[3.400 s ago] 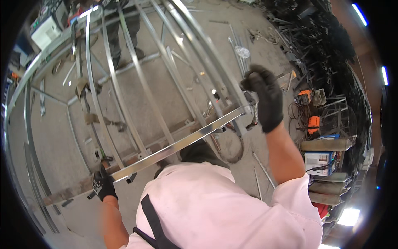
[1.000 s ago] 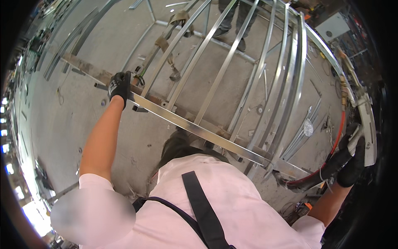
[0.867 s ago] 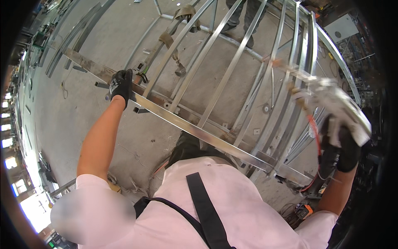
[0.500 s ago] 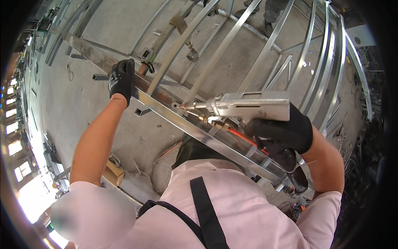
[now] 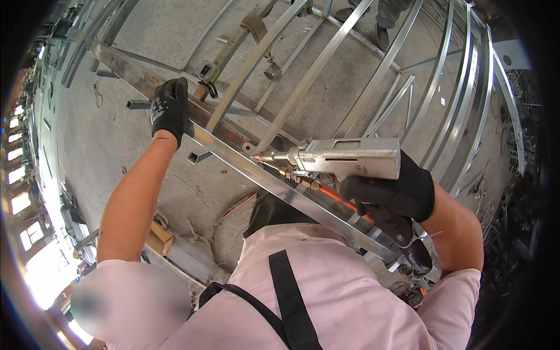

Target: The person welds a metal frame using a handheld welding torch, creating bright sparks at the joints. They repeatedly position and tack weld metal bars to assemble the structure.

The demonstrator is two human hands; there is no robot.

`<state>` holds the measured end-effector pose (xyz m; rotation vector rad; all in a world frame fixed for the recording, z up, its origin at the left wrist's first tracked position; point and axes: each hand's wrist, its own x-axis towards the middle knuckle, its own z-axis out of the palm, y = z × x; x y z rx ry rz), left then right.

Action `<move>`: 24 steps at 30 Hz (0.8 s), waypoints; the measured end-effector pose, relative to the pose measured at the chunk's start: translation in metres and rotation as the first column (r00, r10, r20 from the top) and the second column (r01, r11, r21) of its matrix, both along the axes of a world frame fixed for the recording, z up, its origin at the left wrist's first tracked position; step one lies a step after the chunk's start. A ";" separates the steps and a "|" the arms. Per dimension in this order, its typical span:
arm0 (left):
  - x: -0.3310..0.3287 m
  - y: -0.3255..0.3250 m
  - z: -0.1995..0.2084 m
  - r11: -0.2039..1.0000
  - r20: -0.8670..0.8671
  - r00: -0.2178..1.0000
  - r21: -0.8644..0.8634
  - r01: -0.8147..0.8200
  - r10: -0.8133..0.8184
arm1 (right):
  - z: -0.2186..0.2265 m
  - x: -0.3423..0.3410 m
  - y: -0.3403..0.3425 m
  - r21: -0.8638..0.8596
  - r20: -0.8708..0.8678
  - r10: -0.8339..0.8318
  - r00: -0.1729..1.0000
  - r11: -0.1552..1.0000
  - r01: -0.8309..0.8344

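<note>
My right hand [image 5: 394, 192], in a black glove, is wrapped around the handle of a silver welding gun [image 5: 353, 157]. The gun's copper nozzle [image 5: 262, 157] points left and meets, or nearly meets, the joint between a long square metal tube [image 5: 274, 188] and a crossbar [image 5: 291, 114]. Under the barrel runs a thin wire guide with brass fittings and a red hose [image 5: 338, 197]. My left hand [image 5: 170, 108], also black-gloved, has its fingers closed on the long tube, up and left of the nozzle. Its fingertips are partly hidden.
A tape measure [image 5: 209, 71] lies beyond the tube, near a hammer-like tool [image 5: 272, 68]. Several curved metal bars [image 5: 434, 87] form a frame at the far right. Another person's legs [image 5: 388, 14] stand at the back. A cardboard box [image 5: 158, 238] sits at the lower left.
My right hand has brought the welding gun slightly left and down, with the nozzle now lower at the joint. My left hand has barely moved.
</note>
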<state>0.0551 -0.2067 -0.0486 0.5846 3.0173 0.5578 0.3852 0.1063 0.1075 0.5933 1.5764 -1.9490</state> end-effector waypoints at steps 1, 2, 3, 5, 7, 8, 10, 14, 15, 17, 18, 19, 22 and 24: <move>0.000 0.000 0.000 1.000 -0.005 1.000 -0.003 0.004 -0.004 | -0.003 0.000 -0.001 -0.002 -0.011 0.003 1.000 1.000 -0.003; 0.000 -0.001 -0.001 1.000 -0.008 1.000 -0.004 0.007 -0.007 | -0.004 0.000 -0.002 -0.003 -0.022 0.006 1.000 1.000 -0.006; -0.001 -0.001 -0.001 1.000 -0.008 1.000 0.000 0.007 -0.007 | -0.005 0.000 -0.002 -0.010 -0.019 0.005 1.000 1.000 -0.005; -0.001 -0.002 -0.001 1.000 -0.021 0.999 -0.005 0.025 -0.025 | -0.006 0.000 -0.003 -0.020 -0.003 0.009 1.000 1.000 -0.010; -0.001 -0.002 -0.001 1.000 -0.019 0.999 -0.006 0.028 -0.028 | -0.006 -0.001 -0.001 -0.017 0.009 0.026 1.000 1.000 -0.025; -0.001 -0.002 -0.001 1.000 -0.014 1.000 -0.008 0.023 -0.023 | -0.006 -0.001 -0.001 -0.022 0.010 0.034 0.999 0.999 -0.033; -0.001 -0.001 -0.001 1.000 -0.007 1.000 -0.009 0.018 -0.018 | -0.006 -0.001 -0.002 -0.022 0.020 0.027 0.999 0.999 -0.027; -0.001 -0.001 0.000 1.000 -0.020 0.999 -0.002 0.027 -0.027 | -0.006 -0.001 -0.005 -0.042 -0.005 -0.014 1.000 0.999 0.014; -0.001 -0.001 0.000 0.999 -0.031 0.999 0.000 0.033 -0.033 | -0.007 -0.001 -0.006 -0.045 -0.003 -0.017 1.000 0.999 0.017; -0.001 -0.001 0.000 1.000 -0.024 0.999 -0.003 0.030 -0.030 | -0.007 -0.001 -0.007 -0.049 0.001 -0.024 1.000 0.999 0.024; -0.001 0.000 0.000 1.000 -0.020 0.999 -0.001 0.028 -0.028 | -0.008 -0.001 -0.007 -0.056 -0.005 -0.027 1.000 0.998 0.027; 0.000 0.000 0.001 0.999 -0.023 0.999 -0.003 0.032 -0.032 | -0.007 0.000 -0.007 -0.062 -0.011 -0.030 0.999 0.998 0.030; 0.001 0.000 0.001 0.999 -0.027 0.999 -0.003 0.035 -0.035 | -0.007 -0.001 -0.007 -0.064 -0.015 -0.030 0.999 0.998 0.029; 0.002 0.000 0.002 0.999 -0.032 0.999 0.006 0.036 -0.036 | -0.007 -0.001 -0.008 -0.065 -0.012 -0.029 1.000 0.998 0.028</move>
